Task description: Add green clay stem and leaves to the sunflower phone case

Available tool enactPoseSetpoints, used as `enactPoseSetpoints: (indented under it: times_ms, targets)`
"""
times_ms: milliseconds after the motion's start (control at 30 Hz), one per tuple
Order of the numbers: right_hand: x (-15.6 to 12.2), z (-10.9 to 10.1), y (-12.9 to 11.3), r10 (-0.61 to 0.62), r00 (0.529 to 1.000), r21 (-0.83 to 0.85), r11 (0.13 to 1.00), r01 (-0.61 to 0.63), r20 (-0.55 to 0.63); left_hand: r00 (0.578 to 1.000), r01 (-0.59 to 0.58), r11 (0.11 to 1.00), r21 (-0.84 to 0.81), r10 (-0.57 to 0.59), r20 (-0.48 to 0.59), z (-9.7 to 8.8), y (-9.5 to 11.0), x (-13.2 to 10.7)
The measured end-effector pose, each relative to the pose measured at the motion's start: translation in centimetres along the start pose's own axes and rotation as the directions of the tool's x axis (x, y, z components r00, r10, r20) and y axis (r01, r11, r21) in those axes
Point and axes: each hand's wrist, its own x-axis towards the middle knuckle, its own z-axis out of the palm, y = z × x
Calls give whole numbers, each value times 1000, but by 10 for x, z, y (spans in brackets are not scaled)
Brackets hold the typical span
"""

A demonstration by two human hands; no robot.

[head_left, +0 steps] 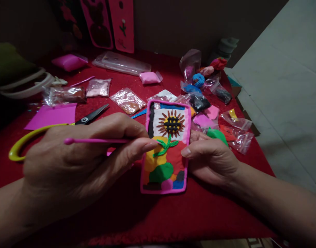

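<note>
My right hand (212,155) grips the right edge of a clay-covered phone case (180,155), its thumb on the front. The case has a pink rim, a sunflower with brown petals on white, a green stem with leaves, and coloured patches below. Pinched in my left hand (96,151) is a pink clay modelling tool (101,141) with a ball at its near end. Its other tip is at the green leaves, where my thumb partly hides it; whether it touches them I cannot tell.
Yellow-handled scissors (57,127) lie behind my left hand, near a purple sheet (52,115). Bags of clay (128,100) and a clear phone case (122,63) lie further back. Decorated pink panels (122,26) lean on the wall. More clay lumps (198,80) sit at the right.
</note>
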Motion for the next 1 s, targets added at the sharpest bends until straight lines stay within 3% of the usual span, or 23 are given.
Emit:
enactPoseSetpoints:
  times_ms: [133, 300, 467, 633, 833, 1000]
  targets:
    - [0, 0, 0, -2, 1000, -2, 1000, 2, 8, 992, -122, 993, 9, 121, 40, 0, 1, 1]
    - [0, 0, 1, 15, 999, -19, 1000, -16, -42, 991, -117, 989, 94, 110, 71, 0, -1, 0]
    - [0, 0, 1, 25, 999, -23, 999, -26, -36, 983, -174, 983, 63, 170, 65, -1, -2, -1]
    - [1, 1, 0, 12, 999, -3, 1000, -12, -48, 989, -134, 990, 40, 131, 73, -3, 2, -1]
    - [1, -1, 0, 26, 999, -46, 999, -28, -45, 969, -240, 971, 18, 238, 69, 2, -1, 2]
    - [0, -1, 0, 20, 999, -31, 999, -21, -43, 972, -219, 975, 26, 216, 87, 4, 1, 1]
